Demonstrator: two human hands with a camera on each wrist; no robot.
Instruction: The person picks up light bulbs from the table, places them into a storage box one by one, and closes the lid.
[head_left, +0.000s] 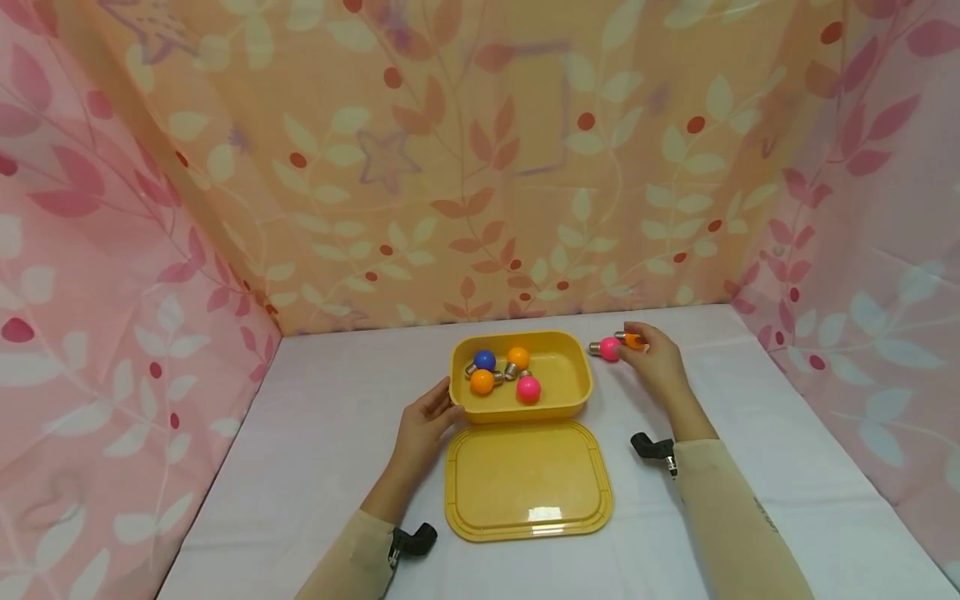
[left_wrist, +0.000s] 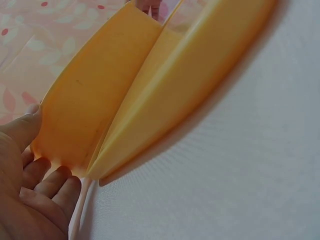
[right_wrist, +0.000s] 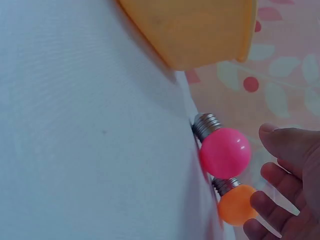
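A yellow plastic box point(head_left: 558, 367) stands on the table. In it lie a blue light bulb point(head_left: 485, 360), two orange bulbs and a pink bulb point(head_left: 528, 389). My left hand point(head_left: 426, 421) holds the box's near left corner, thumb by the front and fingers along the left wall; the left wrist view shows the hand point(left_wrist: 30, 175) against the wall point(left_wrist: 95, 85). Right of the box, a pink bulb point(right_wrist: 225, 152) and an orange bulb point(right_wrist: 237, 205) lie side by side on the table. My right hand point(head_left: 656, 362) reaches over them, fingers apart and loosely bent, fingertips right at the orange one.
The box's flat yellow lid point(head_left: 525, 479) lies directly in front of it, between my forearms. White cloth covers the table point(head_left: 322, 467). Flower-patterned curtains point(head_left: 420, 208) stand behind and at both sides. A black wrist camera point(head_left: 651, 447) juts from my right sleeve.
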